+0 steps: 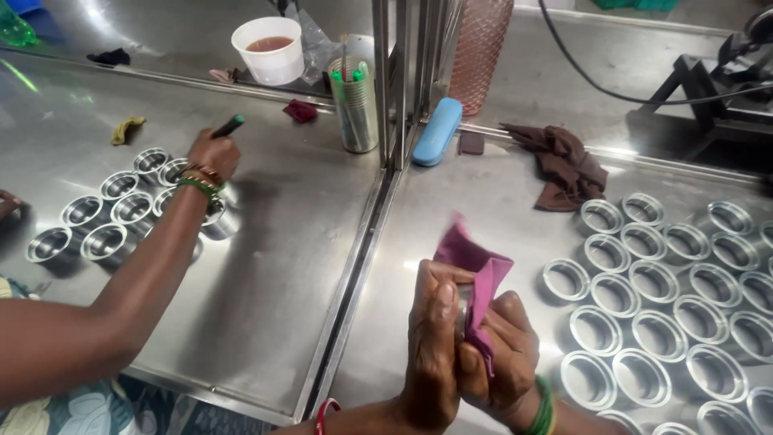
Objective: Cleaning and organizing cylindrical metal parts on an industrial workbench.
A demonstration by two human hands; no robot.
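Note:
Near the bottom middle, my left hand (433, 346) grips a small round steel cup (464, 304), mostly hidden between my palms. My right hand (503, 358), with green bangles at the wrist, pinches a magenta cloth (471, 258) that is pressed against the cup and folds over its top. Both hands touch each other above the steel table (451, 201). Several shiny steel cups (644, 322) like it stand in rows just right of my right hand.
A co-worker's arm (145, 282) reaches in from the left, holding a dark marker (228, 126) over another cluster of steel cups (105, 217). Further back are a brown rag (564, 165), a blue case (437, 133), a tin of pens (354, 109), a white cup (270, 48) and a metal post (394, 80).

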